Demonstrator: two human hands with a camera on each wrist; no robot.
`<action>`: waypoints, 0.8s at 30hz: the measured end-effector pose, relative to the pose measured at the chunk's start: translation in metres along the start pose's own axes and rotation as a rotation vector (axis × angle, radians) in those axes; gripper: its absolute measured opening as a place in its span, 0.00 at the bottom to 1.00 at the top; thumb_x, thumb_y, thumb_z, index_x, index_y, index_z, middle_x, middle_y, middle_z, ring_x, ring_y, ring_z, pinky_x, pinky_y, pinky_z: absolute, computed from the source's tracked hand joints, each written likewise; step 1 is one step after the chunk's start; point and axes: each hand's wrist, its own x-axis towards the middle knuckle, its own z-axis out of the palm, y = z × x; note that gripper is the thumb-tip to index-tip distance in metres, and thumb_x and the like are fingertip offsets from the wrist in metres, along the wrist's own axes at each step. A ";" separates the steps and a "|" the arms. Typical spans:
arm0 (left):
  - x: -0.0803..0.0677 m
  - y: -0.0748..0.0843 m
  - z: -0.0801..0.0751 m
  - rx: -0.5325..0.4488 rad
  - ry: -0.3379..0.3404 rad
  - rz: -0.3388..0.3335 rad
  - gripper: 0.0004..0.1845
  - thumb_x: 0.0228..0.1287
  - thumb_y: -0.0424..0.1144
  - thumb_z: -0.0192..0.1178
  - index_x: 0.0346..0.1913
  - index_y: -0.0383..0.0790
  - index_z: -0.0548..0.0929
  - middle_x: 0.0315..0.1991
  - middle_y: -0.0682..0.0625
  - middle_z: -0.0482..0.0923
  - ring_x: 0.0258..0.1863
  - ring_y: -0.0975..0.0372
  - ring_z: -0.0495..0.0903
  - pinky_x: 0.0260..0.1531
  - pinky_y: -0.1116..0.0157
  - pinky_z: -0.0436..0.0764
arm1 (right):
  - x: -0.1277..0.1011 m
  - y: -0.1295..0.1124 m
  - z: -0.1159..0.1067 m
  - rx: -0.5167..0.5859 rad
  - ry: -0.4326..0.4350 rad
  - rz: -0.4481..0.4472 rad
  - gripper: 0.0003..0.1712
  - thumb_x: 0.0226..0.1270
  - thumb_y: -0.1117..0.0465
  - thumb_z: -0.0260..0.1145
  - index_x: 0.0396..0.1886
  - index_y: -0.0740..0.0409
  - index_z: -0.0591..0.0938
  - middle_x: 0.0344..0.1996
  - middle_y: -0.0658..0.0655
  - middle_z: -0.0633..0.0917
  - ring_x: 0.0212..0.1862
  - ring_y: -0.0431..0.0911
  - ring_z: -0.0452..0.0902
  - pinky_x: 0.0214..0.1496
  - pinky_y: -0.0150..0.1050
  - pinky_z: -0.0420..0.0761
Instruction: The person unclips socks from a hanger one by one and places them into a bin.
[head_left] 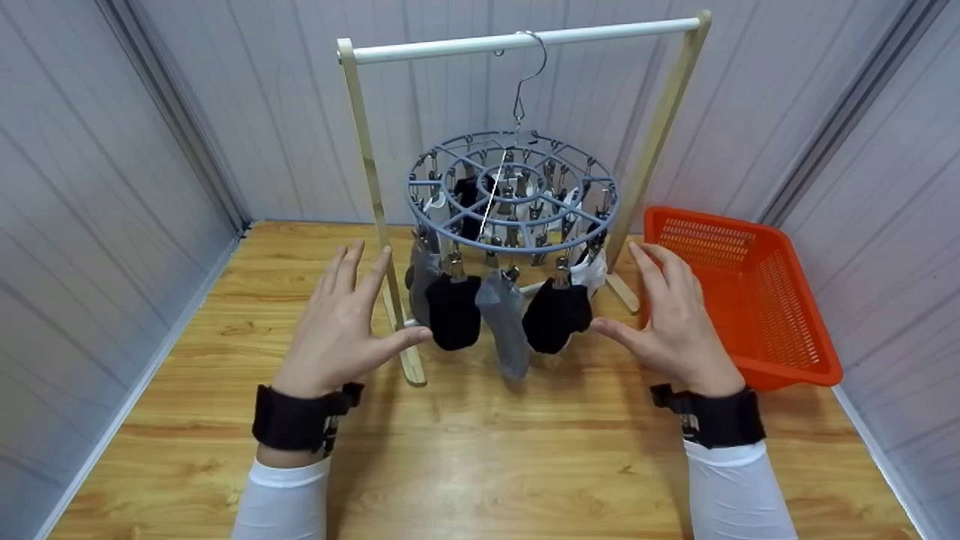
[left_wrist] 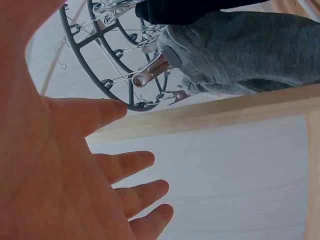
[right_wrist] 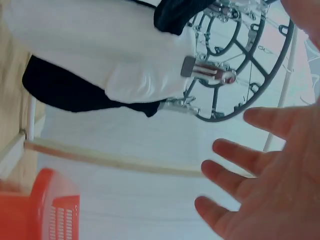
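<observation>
The round peg hanger hangs at frame centre with its socks pointing straight down. The left hand and right hand flank the socks, fingers spread, holding nothing, about equally near

I work in a staged test booth, not a home: plain grey panel walls enclose a wooden tabletop holding only a small wooden drying rack and an orange plastic basket.
</observation>
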 end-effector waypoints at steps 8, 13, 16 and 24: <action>0.000 0.001 -0.003 -0.013 -0.001 0.019 0.65 0.63 0.81 0.67 0.92 0.48 0.55 0.88 0.29 0.48 0.87 0.34 0.49 0.83 0.31 0.54 | 0.000 -0.016 0.009 0.103 0.057 -0.018 0.53 0.65 0.45 0.86 0.81 0.65 0.74 0.70 0.66 0.77 0.70 0.58 0.73 0.74 0.59 0.75; 0.002 0.005 -0.001 -0.037 0.034 0.026 0.64 0.64 0.79 0.68 0.91 0.44 0.58 0.79 0.28 0.65 0.71 0.36 0.75 0.67 0.35 0.79 | 0.000 -0.023 0.017 0.145 0.040 -0.050 0.48 0.66 0.47 0.86 0.77 0.66 0.77 0.65 0.64 0.80 0.64 0.55 0.77 0.69 0.55 0.80; 0.003 0.010 0.002 -0.041 0.073 0.053 0.61 0.65 0.77 0.69 0.87 0.38 0.65 0.66 0.33 0.77 0.51 0.44 0.83 0.48 0.44 0.87 | 0.001 -0.027 0.022 0.178 0.022 -0.063 0.45 0.67 0.48 0.86 0.75 0.66 0.79 0.65 0.62 0.81 0.64 0.54 0.78 0.69 0.53 0.81; 0.004 0.024 0.013 -0.115 0.136 0.198 0.37 0.74 0.63 0.72 0.66 0.34 0.83 0.46 0.47 0.84 0.41 0.55 0.84 0.39 0.56 0.86 | 0.003 -0.036 0.033 0.192 0.047 -0.172 0.35 0.68 0.50 0.85 0.66 0.64 0.84 0.54 0.58 0.86 0.55 0.50 0.81 0.61 0.44 0.81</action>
